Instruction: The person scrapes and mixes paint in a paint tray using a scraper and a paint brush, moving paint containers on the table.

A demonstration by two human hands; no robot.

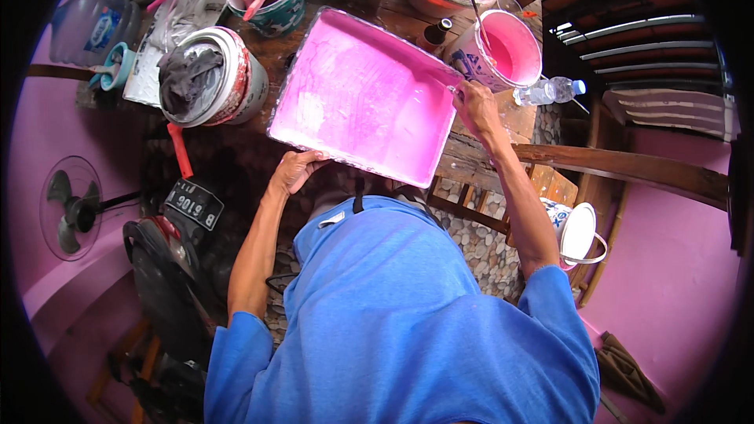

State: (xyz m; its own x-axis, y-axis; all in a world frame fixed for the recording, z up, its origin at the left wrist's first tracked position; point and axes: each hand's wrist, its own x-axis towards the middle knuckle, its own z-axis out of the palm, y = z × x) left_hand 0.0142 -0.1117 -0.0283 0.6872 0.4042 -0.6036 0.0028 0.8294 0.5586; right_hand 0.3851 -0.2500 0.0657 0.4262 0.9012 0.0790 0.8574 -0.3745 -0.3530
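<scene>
A rectangular paint tray [353, 94], coated inside with bright pink paint, is held tilted in front of me at the table's near edge. My left hand [298, 170] grips its near rim toward the left corner, fingers partly hidden beneath. My right hand [477, 108] pinches the rim at the far right corner. Just beyond that hand stands a white bucket [471, 59] of pink paint with a thin stick [477, 20] leaning in it. A dark bottle [434, 34] is behind the tray's far edge.
On the wooden table [463, 161] are a lidded bucket [255, 82] with a grey rag [192, 78], a green pail [283, 16] holding pink-stained tools, and a basin [440, 4]. A plastic bottle [546, 92] lies at right. A motorcycle [169, 251] and fan [72, 208] are at left.
</scene>
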